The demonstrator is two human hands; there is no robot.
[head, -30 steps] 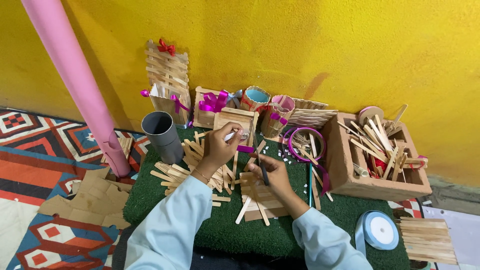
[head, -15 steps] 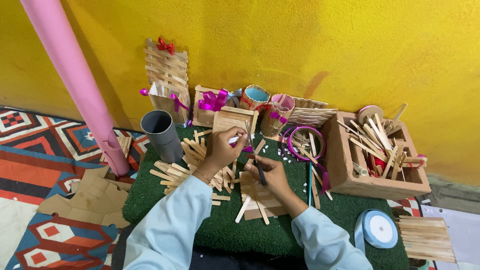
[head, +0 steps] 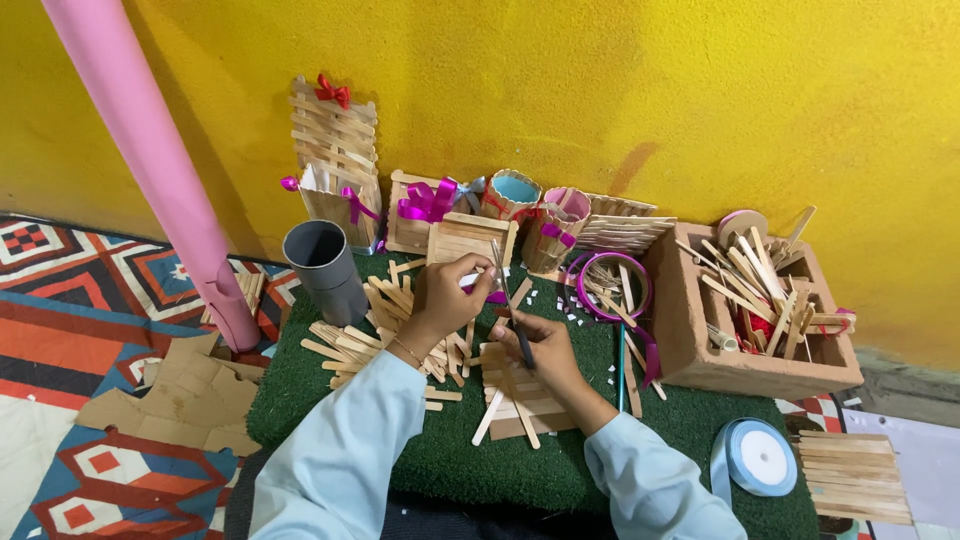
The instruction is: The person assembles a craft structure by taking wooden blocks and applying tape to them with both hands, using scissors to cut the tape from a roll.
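Between the two hands, over the middle of the green mat (head: 400, 450), a short bit of magenta ribbon (head: 497, 297) is being held up to a pair of scissors (head: 512, 300). The left hand (head: 450, 295) pinches the ribbon's end between thumb and forefinger, its grip narrow and closed on the ribbon, probably to keep it taut for the blades. The right hand (head: 540, 350) is wrapped around the scissors' dark handles, blades pointing up and away from the body; I cannot tell how far the blades are parted.

Just under the hands lie loose wooden craft sticks (head: 370, 345), too many to count, and one flat panel (head: 525, 400) of sticks joined side by side. Behind them, along the yellow wall (head: 600, 90), stand finished pieces trimmed with bows: one tall stick lattice (head: 335, 135), about three little boxes and two round pots. One grey pipe section (head: 325, 270) stands upright at the mat's left corner, beside one leaning pink tube (head: 150, 170). One clay-coloured box (head: 700, 345) on the right holds spare sticks, within easy reach. One purple hoop (head: 610, 285) lies beside it. One pale blue ribbon roll (head: 755, 458) rests near the right sleeve, next to one more stick panel (head: 855, 478). Cardboard scraps (head: 180, 400) lie on the patterned rug (head: 90, 290).
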